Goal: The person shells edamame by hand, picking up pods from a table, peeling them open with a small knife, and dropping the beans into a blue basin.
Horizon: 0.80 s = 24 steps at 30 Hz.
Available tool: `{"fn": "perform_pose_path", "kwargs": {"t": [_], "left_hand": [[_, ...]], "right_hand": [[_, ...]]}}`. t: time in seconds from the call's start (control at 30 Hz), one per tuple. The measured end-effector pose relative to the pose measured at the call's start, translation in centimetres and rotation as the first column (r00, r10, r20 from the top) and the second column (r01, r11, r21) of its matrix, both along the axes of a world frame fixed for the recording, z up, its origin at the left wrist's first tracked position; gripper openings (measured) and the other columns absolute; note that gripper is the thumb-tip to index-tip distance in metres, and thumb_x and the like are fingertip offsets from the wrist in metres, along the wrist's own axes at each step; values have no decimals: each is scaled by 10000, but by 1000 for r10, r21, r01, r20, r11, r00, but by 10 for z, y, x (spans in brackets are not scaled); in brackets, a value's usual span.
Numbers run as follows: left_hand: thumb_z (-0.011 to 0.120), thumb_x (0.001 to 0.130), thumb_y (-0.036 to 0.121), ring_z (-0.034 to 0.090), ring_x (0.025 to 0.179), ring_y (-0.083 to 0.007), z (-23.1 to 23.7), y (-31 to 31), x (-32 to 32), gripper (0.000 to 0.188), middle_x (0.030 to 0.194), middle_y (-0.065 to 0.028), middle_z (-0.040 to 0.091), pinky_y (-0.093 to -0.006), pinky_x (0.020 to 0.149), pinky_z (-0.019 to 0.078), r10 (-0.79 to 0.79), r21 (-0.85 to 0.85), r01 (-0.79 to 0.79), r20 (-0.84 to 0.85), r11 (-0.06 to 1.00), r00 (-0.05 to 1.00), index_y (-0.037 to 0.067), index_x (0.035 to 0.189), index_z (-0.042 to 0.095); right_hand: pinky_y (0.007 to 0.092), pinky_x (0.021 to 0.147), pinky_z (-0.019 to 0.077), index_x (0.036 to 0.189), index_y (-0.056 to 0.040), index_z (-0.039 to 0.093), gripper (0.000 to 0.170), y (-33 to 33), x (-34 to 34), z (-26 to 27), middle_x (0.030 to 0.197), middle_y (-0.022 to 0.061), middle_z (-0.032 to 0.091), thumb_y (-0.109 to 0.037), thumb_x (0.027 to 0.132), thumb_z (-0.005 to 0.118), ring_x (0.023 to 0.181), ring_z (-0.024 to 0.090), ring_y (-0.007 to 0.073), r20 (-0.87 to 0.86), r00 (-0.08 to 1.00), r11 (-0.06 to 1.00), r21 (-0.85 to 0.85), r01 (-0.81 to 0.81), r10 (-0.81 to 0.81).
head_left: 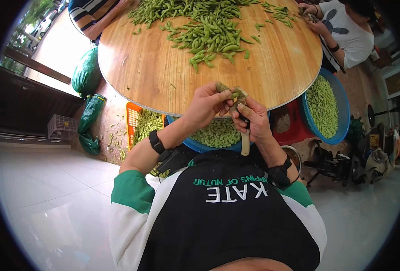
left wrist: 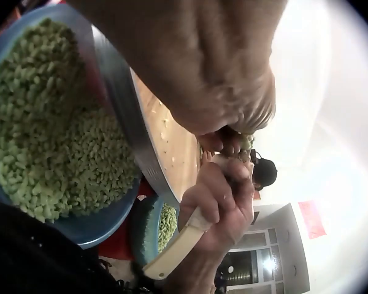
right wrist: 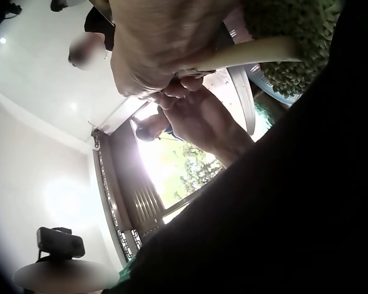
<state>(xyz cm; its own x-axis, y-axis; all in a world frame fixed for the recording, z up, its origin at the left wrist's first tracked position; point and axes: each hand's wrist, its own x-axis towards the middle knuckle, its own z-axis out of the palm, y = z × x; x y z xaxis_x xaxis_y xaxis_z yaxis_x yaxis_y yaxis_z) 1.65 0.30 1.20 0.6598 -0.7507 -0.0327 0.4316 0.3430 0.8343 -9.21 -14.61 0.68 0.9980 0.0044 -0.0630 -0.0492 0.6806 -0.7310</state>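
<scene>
In the head view both hands meet over the table's near edge. My left hand pinches a green soybean pod between thumb and fingertips, with a brownish-green cover on one finger. Close against it, my right hand grips a knife by its cream handle, which points down towards my body; the blade is hidden. Dark covers wrap some right fingertips too. The left wrist view shows the knife handle sticking out below the right palm. Beneath the hands stands a blue basin of shelled beans.
Unshelled pods are heaped on the round wooden table. An orange basket stands at left, near green sacks. At right is another blue basin of beans on a red stool. Two other people sit across the table.
</scene>
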Motion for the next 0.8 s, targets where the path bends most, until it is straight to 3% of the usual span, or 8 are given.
{"fn": "perform_pose_path", "kwargs": {"t": [0.2,0.3,0.37,0.4,0.47,0.6,0.7,0.8], "left_hand": [[594,918,99,554,604,-122,-3,1,8,108,783,-62,607,-239,471,431,-244,-121,212,-434,970,867,4,964,577],[623,895,103,538,587,-124,-4,0,14,133,772,-68,595,-286,478,452,-133,185,102,165,977,977,-3,954,568],[651,857,87,561,595,-189,6,5,10,159,751,-100,579,-332,516,469,-116,273,-262,865,926,489,-11,941,558],[651,857,87,561,595,-189,8,6,9,159,751,-100,579,-332,516,469,-116,275,-266,863,924,491,-11,941,558],[647,837,59,581,630,-274,10,6,8,135,745,-135,570,-344,546,469,-130,95,-430,990,898,-54,-6,918,562],[639,835,53,574,677,-346,11,3,-1,95,737,-147,566,-338,555,470,-82,89,-436,996,896,34,16,889,571],[610,870,67,583,622,-267,13,0,-5,62,721,-117,585,-325,547,465,-3,159,-389,928,907,372,12,863,582],[578,904,83,565,575,-172,14,-2,-5,100,692,-86,599,-308,539,458,0,354,-106,285,929,959,-13,880,595]], "right_hand": [[185,407,346,1073,-23,572,165,-7,1,-3,828,82,585,-133,963,516,529,422,78,-46,994,976,197,-92,103],[183,399,348,1054,-35,577,150,-6,1,-2,837,98,581,-139,965,515,532,421,82,-133,988,971,235,-49,82],[183,395,349,1053,-38,574,148,-6,0,-7,839,105,581,-143,964,518,532,422,84,-133,986,960,275,-61,101],[183,391,351,1052,-41,571,147,-5,0,-9,841,112,580,-146,964,521,531,423,86,-129,985,948,311,-73,118],[182,390,349,1049,-41,569,144,-7,1,-8,844,116,580,-146,962,524,532,425,87,-117,984,933,349,-88,137],[178,387,345,1044,-41,567,138,-5,-1,-2,847,124,579,-142,957,531,532,428,89,-109,987,929,362,-71,118],[183,385,343,1054,-40,568,145,-3,-4,-2,849,113,582,-140,960,524,536,438,90,-78,995,955,296,-31,57],[190,425,371,1087,-20,565,165,-6,-6,-2,861,89,588,-114,960,518,551,474,85,-33,999,999,38,16,-15]]}}
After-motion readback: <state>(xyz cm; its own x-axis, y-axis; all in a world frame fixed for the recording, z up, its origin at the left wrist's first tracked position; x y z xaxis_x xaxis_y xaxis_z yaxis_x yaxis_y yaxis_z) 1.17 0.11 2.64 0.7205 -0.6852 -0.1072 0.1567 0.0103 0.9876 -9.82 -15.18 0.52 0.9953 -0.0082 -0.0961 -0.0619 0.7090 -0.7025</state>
